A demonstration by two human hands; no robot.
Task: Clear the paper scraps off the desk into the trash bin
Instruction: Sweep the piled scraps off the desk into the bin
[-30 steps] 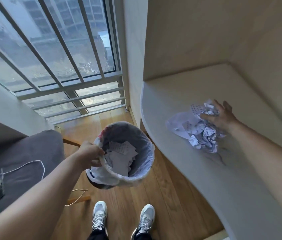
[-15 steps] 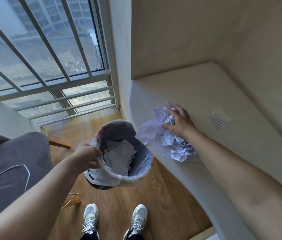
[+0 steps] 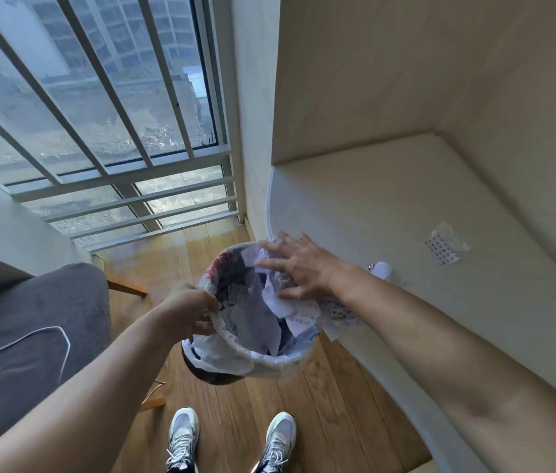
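My left hand (image 3: 190, 310) grips the near rim of the trash bin (image 3: 263, 365), which is lined with a white bag and held up against the desk (image 3: 389, 206) edge. My right hand (image 3: 298, 264) is spread flat, fingers apart, over the bin's mouth on top of a heap of crumpled paper scraps (image 3: 281, 302) that spill from the desk edge into the bin. Some scraps (image 3: 341, 314) hang on the edge under my forearm. One printed scrap with a clear plastic bit (image 3: 442, 249) lies farther back on the desk, and a small white piece (image 3: 381, 269) sits beside my wrist.
A grey cushioned seat (image 3: 37, 322) with a white cable stands at the left. The barred window (image 3: 99, 114) is ahead, and beige walls enclose the desk's back and right. My white sneakers (image 3: 232, 438) stand on the wooden floor below the bin.
My right hand swept the paper heap leftward over the desk edge into the bin and spread flat on it. One printed scrap stayed behind on the desk. My left hand kept holding the bin.
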